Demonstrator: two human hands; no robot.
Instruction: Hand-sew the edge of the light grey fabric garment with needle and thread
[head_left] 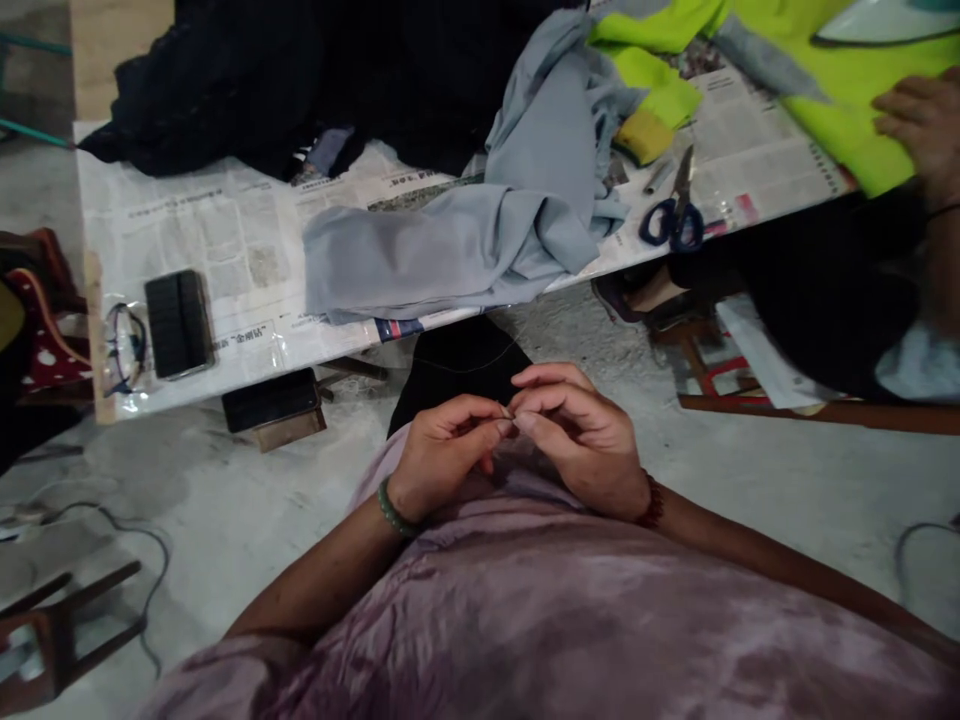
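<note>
My left hand point(452, 445) and my right hand point(589, 440) meet in front of my lap, thumb and forefinger of each pinched together, the fingertips almost touching. Whatever lies between them is too small to make out. A faint thin line, like a thread point(480, 366), curves over the dark cloth just beyond the fingers. Past the hands, a grey piece of fabric point(420, 250) lies folded along the near edge of the newspaper-covered table point(247, 215). Blue-handled scissors point(679, 215) rest to its right, blades pointing away.
Black cloth point(247, 80) is heaped at the table's back. A smartphone point(178, 325) and glasses point(127, 345) lie at its left end. At right, another person's hand point(922, 125) touches yellow-green fabric point(840, 100), with an iron point(885, 22) on it. Stools point(67, 620) and cables stand on the floor.
</note>
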